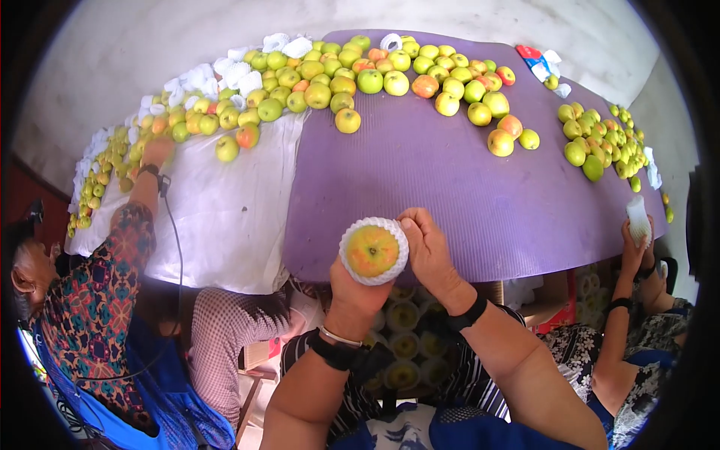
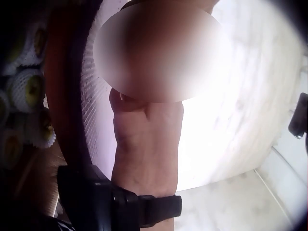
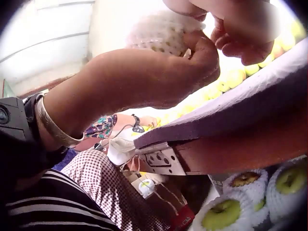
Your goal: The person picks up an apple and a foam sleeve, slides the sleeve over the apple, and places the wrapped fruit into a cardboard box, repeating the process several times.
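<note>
My left hand [image 1: 358,292] holds an apple [image 1: 373,251] from below in the head view, its stem end facing up. A white foam net [image 1: 349,234] wraps the apple's sides and leaves the top bare. At the net's right edge, my right hand [image 1: 431,251] has its fingers curled, with thumb and forefinger pinching the rim. The right wrist view shows the left hand [image 3: 204,53] gripping the foam net [image 3: 161,31] from the near side, with the right hand [image 3: 240,24] close beside it. A blurred patch covers much of the left wrist view.
Loose apples [image 1: 315,82] spread along the back of the purple-matted table [image 1: 375,172]. White foam nets [image 1: 199,79] lie at the back left. Netted apples [image 1: 405,345] sit below the table edge. One person [image 1: 105,300] reaches in at left; another at right holds a foam net [image 1: 638,219].
</note>
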`<state>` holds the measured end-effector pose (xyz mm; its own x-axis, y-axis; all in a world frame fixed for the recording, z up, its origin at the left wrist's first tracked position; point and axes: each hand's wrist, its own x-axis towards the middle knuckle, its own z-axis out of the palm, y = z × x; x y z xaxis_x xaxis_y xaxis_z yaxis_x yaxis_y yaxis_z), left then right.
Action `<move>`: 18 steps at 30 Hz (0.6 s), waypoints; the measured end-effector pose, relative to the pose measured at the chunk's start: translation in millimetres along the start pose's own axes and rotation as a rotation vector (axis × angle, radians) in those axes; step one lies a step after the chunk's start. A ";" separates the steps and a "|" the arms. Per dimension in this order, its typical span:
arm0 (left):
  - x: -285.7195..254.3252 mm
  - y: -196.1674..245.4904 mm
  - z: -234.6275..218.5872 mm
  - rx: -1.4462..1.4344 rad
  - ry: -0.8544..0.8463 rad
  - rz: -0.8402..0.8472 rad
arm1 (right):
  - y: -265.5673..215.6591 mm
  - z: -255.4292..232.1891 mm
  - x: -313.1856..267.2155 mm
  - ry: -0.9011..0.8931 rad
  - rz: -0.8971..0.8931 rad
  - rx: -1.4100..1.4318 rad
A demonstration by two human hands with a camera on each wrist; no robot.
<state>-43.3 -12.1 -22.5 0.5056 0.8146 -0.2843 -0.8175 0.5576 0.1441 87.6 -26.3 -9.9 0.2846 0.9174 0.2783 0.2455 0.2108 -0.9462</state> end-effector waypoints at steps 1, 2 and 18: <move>0.4 3.8 1.9 0.035 -0.025 0.023 | -0.7 -4.2 1.8 -0.005 0.005 -0.001; 0.0 7.1 4.1 0.069 -0.046 0.045 | -0.9 -10.0 3.2 -0.063 0.169 0.187; -24.4 9.3 34.5 1.510 0.047 0.737 | -25.4 -12.2 -15.0 -0.371 0.426 0.925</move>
<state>-53.7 -21.3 18.5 0.1310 0.9641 0.2311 0.1332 -0.2481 0.9595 88.4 -49.6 12.0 -0.1553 0.9876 -0.0230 -0.6455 -0.1191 -0.7544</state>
